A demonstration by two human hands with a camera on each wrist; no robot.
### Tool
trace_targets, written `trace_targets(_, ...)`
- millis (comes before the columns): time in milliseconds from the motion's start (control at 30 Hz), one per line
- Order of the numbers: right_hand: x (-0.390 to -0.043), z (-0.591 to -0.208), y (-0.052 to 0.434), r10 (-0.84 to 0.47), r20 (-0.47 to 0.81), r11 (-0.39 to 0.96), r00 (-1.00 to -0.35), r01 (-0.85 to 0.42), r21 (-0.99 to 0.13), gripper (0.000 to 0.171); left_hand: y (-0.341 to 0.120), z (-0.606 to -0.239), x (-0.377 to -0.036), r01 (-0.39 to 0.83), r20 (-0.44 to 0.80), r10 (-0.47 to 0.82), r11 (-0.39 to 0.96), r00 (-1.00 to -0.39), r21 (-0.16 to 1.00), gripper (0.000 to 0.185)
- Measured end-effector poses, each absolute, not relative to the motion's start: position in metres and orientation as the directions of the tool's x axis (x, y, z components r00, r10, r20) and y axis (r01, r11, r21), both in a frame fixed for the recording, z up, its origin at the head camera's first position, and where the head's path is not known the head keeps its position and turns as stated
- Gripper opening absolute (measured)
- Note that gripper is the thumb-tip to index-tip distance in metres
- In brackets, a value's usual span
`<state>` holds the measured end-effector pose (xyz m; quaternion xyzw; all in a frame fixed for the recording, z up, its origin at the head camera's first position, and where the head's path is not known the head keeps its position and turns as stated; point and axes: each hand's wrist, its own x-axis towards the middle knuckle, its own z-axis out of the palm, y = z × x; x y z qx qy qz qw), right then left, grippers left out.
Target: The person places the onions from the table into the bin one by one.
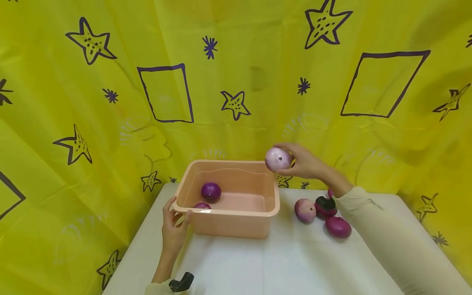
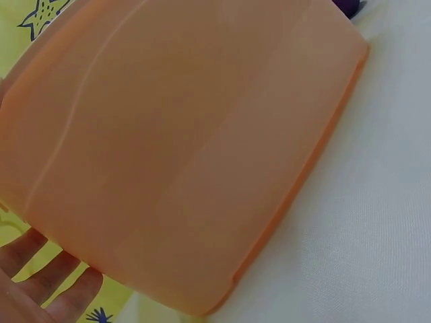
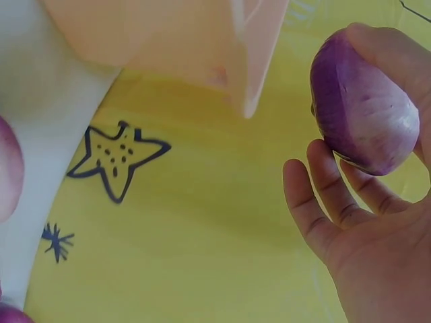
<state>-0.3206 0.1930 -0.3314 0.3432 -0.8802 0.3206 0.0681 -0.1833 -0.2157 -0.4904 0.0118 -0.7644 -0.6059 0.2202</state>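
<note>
A pale purple-and-white onion point(image 1: 278, 159) is pinched between the thumb and fingers of my right hand point(image 1: 303, 162), raised just above the back right corner of a peach plastic tub point(image 1: 232, 224). In the right wrist view the same onion point(image 3: 367, 108) shows a darker purple side. My left hand point(image 1: 174, 231) grips the tub at its front left corner, the thumb at the front rim and the fingers along the left side point(image 2: 74, 293). Inside the tub lie a dark purple onion point(image 1: 211, 191) and another onion point(image 1: 202, 205), partly hidden by the front wall.
Right of the tub, a pale onion point(image 1: 305, 211), a dark-patched onion point(image 1: 326, 207) and a purple onion point(image 1: 338, 228) lie on the white table point(image 1: 236, 266). One more is mostly hidden behind the right sleeve point(image 1: 383, 229). A yellow patterned curtain point(image 1: 236, 53) hangs behind and at both sides.
</note>
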Motion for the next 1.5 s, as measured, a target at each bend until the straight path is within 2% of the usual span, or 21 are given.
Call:
trace_targets(600,-0.335,-0.333,0.106,-0.678,0.321,0.465,-0.661,-0.724,-0.51,0.077,-0.214,-0.49,-0.18,0.273,0.341,-0.273,0.256,-0.9,0.927,0.072)
trace_targets(900,-0.336,-0.343,0.082,-0.726,0.283,0.447,-0.626,-0.743,-0.498,0.076,-0.213,-0.49,-0.18,0.257,0.325,-0.28,0.254,-0.903,0.933,0.073)
trace_targets(1167,-0.335,-0.346,0.078,-0.73,0.262,0.449,-0.632,-0.731,-0.514,0.074,-0.214,-0.491,-0.181,0.258,0.325,-0.282,0.249,-0.903,0.934,0.072)
trace_targets(1500,-0.334,-0.347,0.082,-0.718,0.103,0.525,-0.689,-0.633,-0.569,0.088,-0.215,-0.491,-0.182,0.259,0.326,-0.283,0.249,-0.902,0.933,0.072)
